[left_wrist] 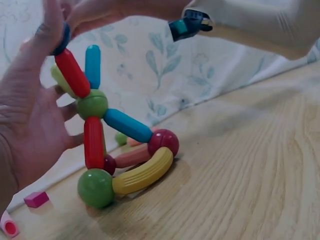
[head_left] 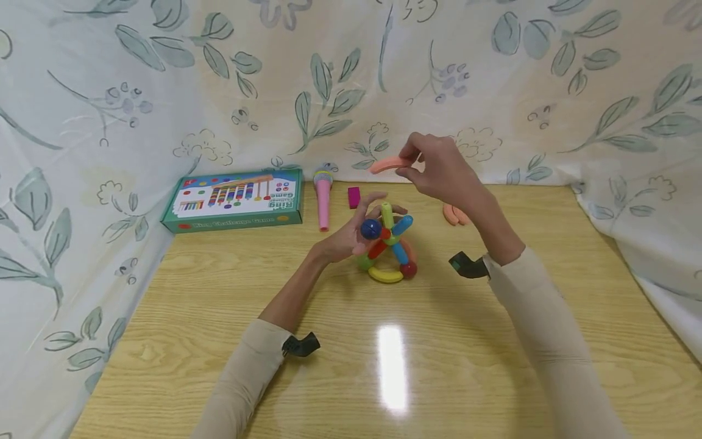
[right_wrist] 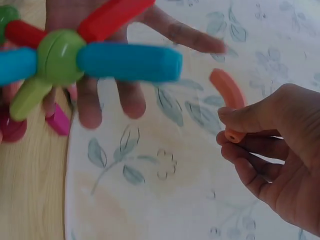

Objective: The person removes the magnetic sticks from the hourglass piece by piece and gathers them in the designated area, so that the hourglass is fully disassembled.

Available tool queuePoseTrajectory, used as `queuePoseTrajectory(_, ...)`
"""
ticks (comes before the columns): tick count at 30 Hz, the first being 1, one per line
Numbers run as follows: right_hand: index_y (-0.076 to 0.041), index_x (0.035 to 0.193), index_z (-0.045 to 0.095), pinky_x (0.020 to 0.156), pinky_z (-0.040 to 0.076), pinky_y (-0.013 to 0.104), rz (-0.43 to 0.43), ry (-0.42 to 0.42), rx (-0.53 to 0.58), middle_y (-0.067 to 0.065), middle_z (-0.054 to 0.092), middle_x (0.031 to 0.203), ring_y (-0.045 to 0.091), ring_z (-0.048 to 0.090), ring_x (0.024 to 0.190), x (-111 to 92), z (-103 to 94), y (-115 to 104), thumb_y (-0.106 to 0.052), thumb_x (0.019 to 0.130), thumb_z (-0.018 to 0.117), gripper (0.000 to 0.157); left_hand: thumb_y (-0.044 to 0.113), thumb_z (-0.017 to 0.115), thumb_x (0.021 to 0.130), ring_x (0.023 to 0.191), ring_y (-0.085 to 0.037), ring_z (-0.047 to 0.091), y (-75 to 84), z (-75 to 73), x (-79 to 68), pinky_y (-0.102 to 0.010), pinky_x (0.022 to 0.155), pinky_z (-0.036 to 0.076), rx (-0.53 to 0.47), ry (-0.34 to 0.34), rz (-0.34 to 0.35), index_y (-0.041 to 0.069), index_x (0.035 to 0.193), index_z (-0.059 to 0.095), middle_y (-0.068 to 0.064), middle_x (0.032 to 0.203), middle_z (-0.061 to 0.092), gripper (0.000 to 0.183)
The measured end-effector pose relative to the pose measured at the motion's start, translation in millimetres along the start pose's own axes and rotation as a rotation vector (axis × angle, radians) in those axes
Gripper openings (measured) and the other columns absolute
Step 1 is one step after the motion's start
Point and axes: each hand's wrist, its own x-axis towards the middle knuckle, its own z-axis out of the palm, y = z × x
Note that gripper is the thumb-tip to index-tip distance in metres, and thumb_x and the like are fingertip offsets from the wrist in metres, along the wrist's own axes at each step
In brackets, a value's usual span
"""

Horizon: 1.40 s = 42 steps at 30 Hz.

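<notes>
A magnetic stick-and-ball structure (head_left: 390, 238) stands on the table, with a base of curved sticks and balls. From its upper green ball (left_wrist: 92, 103), red, blue and light green sticks spread outward; a dark blue ball (head_left: 370, 229) tops one red stick. My left hand (head_left: 351, 235) is behind and beside the structure, fingers spread and fairly straight, close around the dark blue ball. Above and to the right, my right hand (head_left: 436, 164) pinches one end of a curved orange stick (head_left: 389, 163) between thumb and fingers. The stick is in the air, apart from the structure.
Two curved orange sticks (head_left: 455, 214) lie behind the structure on the right. Toward the back left are a Ring Challenge Game box (head_left: 236, 201), a pink toy microphone (head_left: 323, 201) and a small magenta block (head_left: 354, 197). A floral curtain (head_left: 329, 91) hangs along the table's far edge.
</notes>
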Motion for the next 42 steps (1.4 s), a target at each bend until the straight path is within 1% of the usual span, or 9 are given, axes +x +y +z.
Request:
queuePoseTrajectory(2,0.005,0.101,0.061,0.087,0.06,0.048,0.022,0.025,-0.022,0.021,0.074,0.096,0.035,0.071,0.087,-8,-5.9,10,-0.004,0.091,0.079,0.022,0.073,0.078,0.067,0.158,-0.038,0.031,1.2,2.2,2.5,-0.053,0.131,0.026,-0.007,0.031,-0.005,0.049,0.161,-0.002,-0.032,0.164,0.03,0.126)
queuePoseTrajectory(5,0.004,0.099,0.058,0.076,0.057,0.04,0.065,0.035,-0.065,0.021,0.074,0.095,0.034,0.071,0.082,-19,-13.2,23,-0.005,0.093,0.078,0.022,0.053,0.085,0.075,0.152,-0.039,0.043,2.4,7.3,6.2,-0.051,0.13,0.03,0.039,0.108,-0.058,0.049,0.161,-0.02,-0.031,0.157,0.045,0.135)
queuePoseTrajectory(10,0.001,0.096,0.057,0.065,0.042,0.029,0.168,-0.011,-0.12,0.021,0.074,0.091,0.03,0.064,0.073,-36,-21.2,43,-0.008,0.093,0.078,0.023,0.001,0.076,0.092,0.126,-0.043,0.066,-1.5,19.7,15.2,-0.047,0.118,0.048,0.127,0.256,-0.11,0.035,0.167,-0.008,-0.03,0.127,0.067,0.117)
queuePoseTrajectory(13,0.0,0.094,0.057,0.062,0.038,0.031,0.246,-0.068,-0.153,0.02,0.07,0.086,0.028,0.055,0.068,-45,-23.3,57,-0.01,0.095,0.077,0.023,-0.011,0.07,0.092,0.102,-0.023,0.076,4.4,28.8,18.1,-0.033,0.107,0.055,0.202,0.315,-0.071,0.013,0.167,0.011,-0.02,0.104,0.071,0.098)
queuePoseTrajectory(17,0.0,0.092,0.057,0.057,0.035,0.033,0.328,-0.141,-0.206,0.019,0.067,0.085,0.026,0.048,0.065,-56,-24.6,81,-0.012,0.097,0.074,0.022,-0.015,0.07,0.089,0.072,-0.006,0.061,11.7,35.2,20.9,-0.02,0.076,0.051,0.229,0.323,-0.018,-0.009,0.149,0.036,-0.004,0.083,0.059,0.069)
queuePoseTrajectory(20,-0.001,0.091,0.054,0.058,0.034,0.035,0.372,-0.184,-0.241,0.018,0.063,0.083,0.026,0.046,0.066,-64,-23.7,100,-0.012,0.097,0.074,0.023,-0.011,0.074,0.088,0.067,-0.011,0.056,4.0,32.9,24.8,-0.02,0.069,0.046,0.229,0.347,-0.05,-0.007,0.135,0.049,-0.001,0.079,0.054,0.053)
queuePoseTrajectory(29,-0.002,0.088,0.054,0.057,0.036,0.035,0.426,-0.264,-0.294,0.013,0.056,0.077,0.027,0.05,0.068,-84,1.0,152,-0.016,0.101,0.067,0.024,-0.008,0.078,0.086,0.072,-0.01,0.06,5.9,38.5,30.3,-0.018,0.078,0.05,0.251,0.435,-0.073,0.004,0.103,0.051,0.001,0.083,0.05,0.035)
queuePoseTrajectory(35,-0.003,0.088,0.056,0.06,0.039,0.034,0.438,-0.335,-0.214,0.013,0.058,0.08,0.027,0.053,0.071,-92,13.6,162,-0.008,0.098,0.066,0.015,-0.006,0.078,0.087,0.073,-0.005,0.058,20.7,52.3,27.5,-0.015,0.076,0.048,0.28,0.494,-0.108,0.005,0.102,0.05,0.005,0.083,0.05,0.034)
queuePoseTrajectory(42,0.004,0.098,0.062,0.07,0.047,0.037,0.381,-0.378,-0.12,0.02,0.065,0.092,0.031,0.057,0.081,-95,16.6,163,0.003,0.096,0.064,0.004,-0.001,0.08,0.088,0.08,-0.01,0.06,1.7,50.5,26.0,-0.018,0.081,0.05,0.282,0.517,-0.149,0.004,0.106,0.052,0.002,0.088,0.052,0.033)
